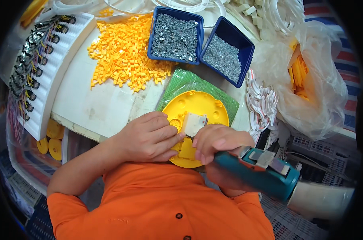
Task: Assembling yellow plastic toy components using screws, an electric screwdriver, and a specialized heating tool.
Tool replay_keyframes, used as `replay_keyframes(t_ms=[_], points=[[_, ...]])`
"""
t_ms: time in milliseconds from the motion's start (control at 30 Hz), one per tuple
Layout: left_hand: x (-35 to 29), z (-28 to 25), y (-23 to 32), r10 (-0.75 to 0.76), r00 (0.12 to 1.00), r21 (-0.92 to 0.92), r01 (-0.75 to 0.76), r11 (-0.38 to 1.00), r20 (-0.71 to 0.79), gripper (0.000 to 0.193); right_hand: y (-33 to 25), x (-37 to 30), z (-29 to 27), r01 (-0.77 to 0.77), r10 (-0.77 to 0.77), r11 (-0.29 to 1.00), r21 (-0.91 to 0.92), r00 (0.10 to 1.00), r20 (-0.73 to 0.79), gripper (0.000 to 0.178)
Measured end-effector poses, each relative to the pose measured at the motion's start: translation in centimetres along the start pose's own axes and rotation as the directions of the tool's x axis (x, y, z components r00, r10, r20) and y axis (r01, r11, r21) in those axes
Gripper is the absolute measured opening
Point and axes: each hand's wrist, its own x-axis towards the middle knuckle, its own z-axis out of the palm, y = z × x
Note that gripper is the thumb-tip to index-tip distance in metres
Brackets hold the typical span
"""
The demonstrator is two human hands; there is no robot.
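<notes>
A round yellow plastic shell [213, 105] lies hollow side up at the table's near edge, close against my body. A small white box [195, 123] sits in its middle. My left hand [151, 138] is closed over the shell's left side, its fingers curled in toward the white box. In my right hand [221, 144] is a teal power screwdriver [261, 170], gripped round its body. Its back end points to the lower right; its tip is hidden by my fingers near the white box. Under the shell lies a green mat [183, 84] with clear plastic over it.
Beyond the mat stand two blue bins [151, 42] of small metal parts. Left of them spreads a pile of yellow plastic pieces [125, 52]. A white foam tray [65, 64] carries wired parts at far left. Bundled white cables [261, 98] and a plastic bag [325, 80] lie right.
</notes>
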Motion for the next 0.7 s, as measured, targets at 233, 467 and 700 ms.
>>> replay_keyframes(t_ms=[233,467,700], points=[[0.0,-1.2,0.4,-0.046,0.999,-0.064,0.046,0.997,0.013,0.039,-2.8,1.4,-1.3,0.264,-0.272,0.962,-0.066,0.936,-0.223,0.112],[-0.1,-8.6,-0.4,-0.224,0.921,0.193,0.294,0.936,-0.318,0.037,2.4,-4.6,-5.2,-0.161,-0.156,0.724,-0.671,0.909,-0.386,0.057],[-7.0,-21.3,-6.7,-0.552,0.487,0.200,0.844,0.499,-0.677,0.014,4.3,-4.4,-2.9,-0.042,-0.055,0.543,-0.838,0.995,-0.086,0.023]])
